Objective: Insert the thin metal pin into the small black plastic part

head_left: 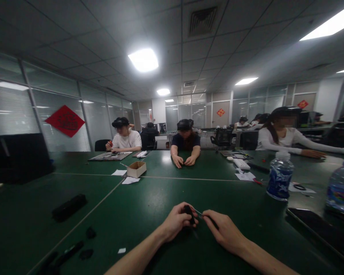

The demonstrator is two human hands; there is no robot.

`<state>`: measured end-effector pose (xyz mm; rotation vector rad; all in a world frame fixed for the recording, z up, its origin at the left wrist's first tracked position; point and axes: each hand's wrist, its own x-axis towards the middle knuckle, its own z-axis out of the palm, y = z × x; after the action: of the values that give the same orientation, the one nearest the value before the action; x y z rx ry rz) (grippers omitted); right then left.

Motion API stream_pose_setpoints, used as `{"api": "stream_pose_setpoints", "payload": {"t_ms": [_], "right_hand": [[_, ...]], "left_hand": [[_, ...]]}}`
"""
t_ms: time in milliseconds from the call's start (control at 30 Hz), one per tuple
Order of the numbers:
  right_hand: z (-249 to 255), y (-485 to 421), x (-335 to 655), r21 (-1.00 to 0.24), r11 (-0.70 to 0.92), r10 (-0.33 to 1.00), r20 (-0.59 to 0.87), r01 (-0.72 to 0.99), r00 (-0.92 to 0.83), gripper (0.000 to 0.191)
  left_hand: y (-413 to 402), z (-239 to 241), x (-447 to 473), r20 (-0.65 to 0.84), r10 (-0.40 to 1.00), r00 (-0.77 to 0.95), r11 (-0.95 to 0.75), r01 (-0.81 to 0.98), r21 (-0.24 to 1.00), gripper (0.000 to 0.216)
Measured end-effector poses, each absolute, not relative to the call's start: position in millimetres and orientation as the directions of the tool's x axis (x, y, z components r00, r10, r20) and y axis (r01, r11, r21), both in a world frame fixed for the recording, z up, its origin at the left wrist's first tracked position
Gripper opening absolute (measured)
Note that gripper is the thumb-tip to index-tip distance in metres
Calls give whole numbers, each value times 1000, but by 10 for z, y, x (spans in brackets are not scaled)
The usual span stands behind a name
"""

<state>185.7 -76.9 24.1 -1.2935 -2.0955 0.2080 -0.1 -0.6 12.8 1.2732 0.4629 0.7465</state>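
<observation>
My left hand is closed around a small black part, held just above the green table. My right hand pinches a thin metal tool whose tip reaches the black part. The two hands nearly touch at the table's near middle. What the black part is cannot be made out.
Small black pieces and a long black case lie at the left. A cardboard box and paper slips sit mid-table. Two water bottles stand at the right. Three people sit across the table, each busy with their hands.
</observation>
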Motion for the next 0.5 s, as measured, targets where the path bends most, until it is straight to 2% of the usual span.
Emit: {"api": "stream_pose_setpoints", "payload": {"t_ms": [500], "right_hand": [[237, -765, 1862, -433, 485, 855, 418, 760, -308, 24]], "left_hand": [[2, 94, 9, 120, 715, 689, 48, -220, 974, 25]]}}
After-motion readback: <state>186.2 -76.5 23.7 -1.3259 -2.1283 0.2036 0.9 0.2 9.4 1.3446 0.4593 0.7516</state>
